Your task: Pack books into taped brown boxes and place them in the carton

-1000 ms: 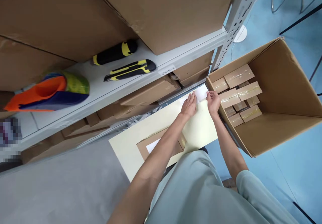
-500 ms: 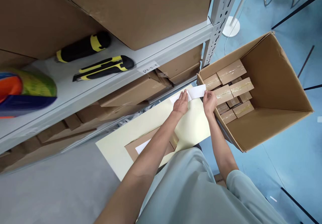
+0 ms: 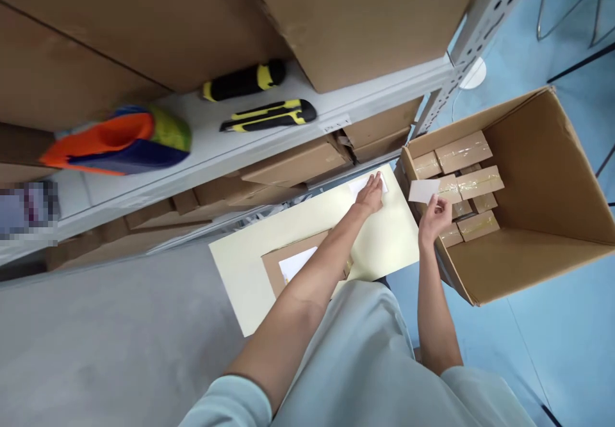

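Note:
My left hand [image 3: 368,196] lies with fingers stretched out on a white paper piece [image 3: 356,185] at the far end of a cream board [image 3: 389,228]. A small white paper slip [image 3: 423,190] is pinched between the fingers of my right hand [image 3: 435,218], raised over the near wall of the large carton. Closer to me on the board sits a flat cardboard box [image 3: 273,272] with a white label [image 3: 296,262] on top, partly hidden by my left forearm.
The large open carton [image 3: 542,177] at right holds several small taped boxes [image 3: 480,182]. On the grey shelf [image 3: 379,91] lie two black-and-yellow box cutters [image 3: 269,115] and an orange-and-blue tape dispenser [image 3: 129,139]. Big cardboard boxes [image 3: 375,24] stand behind them.
My right hand has moved right, carrying the white slip away from the paper under my left hand to over the carton's edge. My left hand stays on the board. The view has shifted left.

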`<state>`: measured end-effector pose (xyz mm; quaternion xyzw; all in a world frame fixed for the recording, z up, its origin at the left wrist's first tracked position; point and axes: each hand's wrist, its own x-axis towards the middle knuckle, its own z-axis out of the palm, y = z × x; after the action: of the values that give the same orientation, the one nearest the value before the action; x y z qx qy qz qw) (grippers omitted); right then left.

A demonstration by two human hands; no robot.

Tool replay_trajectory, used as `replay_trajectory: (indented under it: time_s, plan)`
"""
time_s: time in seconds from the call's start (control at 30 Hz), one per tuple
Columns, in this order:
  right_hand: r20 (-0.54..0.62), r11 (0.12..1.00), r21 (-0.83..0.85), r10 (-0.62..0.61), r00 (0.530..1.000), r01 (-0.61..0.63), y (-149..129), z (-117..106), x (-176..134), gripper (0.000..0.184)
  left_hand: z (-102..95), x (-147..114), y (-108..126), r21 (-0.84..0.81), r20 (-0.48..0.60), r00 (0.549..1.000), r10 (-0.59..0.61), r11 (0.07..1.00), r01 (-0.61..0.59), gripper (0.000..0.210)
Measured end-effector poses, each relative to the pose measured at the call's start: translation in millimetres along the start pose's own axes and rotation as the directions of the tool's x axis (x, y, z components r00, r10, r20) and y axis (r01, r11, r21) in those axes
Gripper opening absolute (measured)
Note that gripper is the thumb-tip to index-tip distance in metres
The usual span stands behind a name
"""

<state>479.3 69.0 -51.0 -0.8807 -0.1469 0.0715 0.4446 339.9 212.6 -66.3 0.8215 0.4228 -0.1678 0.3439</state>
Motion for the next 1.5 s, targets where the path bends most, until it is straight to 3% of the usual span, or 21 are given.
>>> replay_trajectory:
  time_s: [0.13, 0.2, 0.23, 0.33, 0.4, 0.57, 0.67, 0.77, 0.83, 0.87, 0.93, 1.0, 1.07, 1.13, 1.2, 1.4, 1.5]
  plan:
    - [0.142, 0.979, 0.193, -0.094, 0.985, 0.066, -26.1, -29.1, -35.6, 0.050, -12.1, -37.0, 4.8, -0.333, -0.251, 0.968, -0.021, 0.941, -0.066, 0.038]
    - [0.215, 0.954, 0.249, -0.225, 0.950, 0.169, -40.8, -41.5, -58.9, 0.042, -14.5, -72.3, 5.8, -0.573, -0.304, 0.950, -0.069, 0.810, -0.125, 0.036]
    - [0.249, 0.935, 0.267, -0.301, 0.920, 0.234, -47.4, -47.0, -71.7, 0.037, -15.0, -94.1, 5.0, -0.701, -0.290, 0.953, -0.089, 0.697, -0.148, 0.044]
    - [0.382, 0.862, 0.314, -0.498, 0.779, 0.397, -61.1, -59.5, -113.9, 0.023, -14.4, -169.7, -6.3, -0.931, -0.243, 0.941, -0.234, 0.327, -0.159, 0.073]
    - [0.491, 0.820, 0.360, -0.572, 0.657, 0.445, -64.4, -64.2, -144.0, 0.020, -11.1, -220.7, -22.2, -0.970, -0.201, 0.926, -0.320, 0.200, -0.142, 0.079]
    - [0.673, 0.746, 0.473, -0.649, 0.354, 0.469, -64.3, -65.3, -213.4, 0.025, 12.3, -315.6, -75.5, -0.987, -0.146, 0.860, -0.489, 0.125, -0.097, 0.070]
    - [0.704, 0.706, 0.506, -0.670, 0.234, 0.496, -69.9, -63.4, -241.5, 0.026, 29.8, -348.7, -100.8, -0.989, -0.149, 0.814, -0.562, 0.084, -0.123, 0.068]
    - [0.732, 0.682, 0.518, -0.666, 0.145, 0.516, -82.0, -63.0, -259.0, 0.020, 40.7, -371.6, -116.7, -0.986, -0.159, 0.797, -0.583, 0.060, -0.152, 0.067]
    - [0.738, 0.692, 0.520, -0.659, 0.145, 0.501, -91.6, -62.2, -267.0, 0.018, 43.6, -383.5, -123.7, -0.982, -0.185, 0.792, -0.582, 0.077, -0.173, 0.064]
    - [0.738, 0.710, 0.514, -0.652, 0.174, 0.482, -96.2, -60.9, -270.4, 0.018, 44.1, -388.7, -126.5, -0.979, -0.200, 0.792, -0.576, 0.093, -0.180, 0.063]
    - [0.746, 0.777, 0.481, -0.606, 0.275, 0.407, -104.4, -56.5, -275.9, 0.021, 44.4, -397.6, -131.3, -0.974, -0.229, 0.802, -0.552, 0.132, -0.187, 0.060]
    - [0.777, 0.866, 0.428, -0.499, 0.384, 0.259, -111.3, -50.3, -279.9, 0.035, 44.4, -405.0, -135.7, -0.967, -0.251, 0.826, -0.505, 0.163, -0.194, 0.058]
    - [0.828, 0.926, 0.371, -0.365, 0.427, 0.071, -117.6, -44.7, -282.3, 0.050, 44.5, -411.3, -140.7, -0.963, -0.262, 0.858, -0.441, 0.181, -0.201, 0.057]
    - [0.878, 0.944, 0.322, -0.267, 0.397, -0.078, -124.1, -42.5, -283.7, 0.054, 44.7, -416.5, -146.8, -0.959, -0.265, 0.888, -0.376, 0.197, -0.203, 0.055]
    - [0.912, 0.946, 0.285, -0.219, 0.346, -0.152, -130.9, -44.8, -285.1, 0.054, 44.8, -421.0, -153.7, -0.958, -0.265, 0.898, -0.352, 0.201, -0.204, 0.054]
    - [0.973, 0.957, 0.192, -0.156, 0.170, -0.218, -142.0, -64.7, -296.6, 0.051, 42.4, -435.5, -169.2, -0.948, -0.314, 0.797, -0.516, 0.127, -0.291, 0.059]
    - [0.975, 0.953, 0.171, -0.126, 0.185, -0.249, -140.0, -70.4, -302.1, 0.051, 40.9, -444.3, -172.1, -0.947, -0.316, 0.801, -0.508, 0.114, -0.301, 0.059]
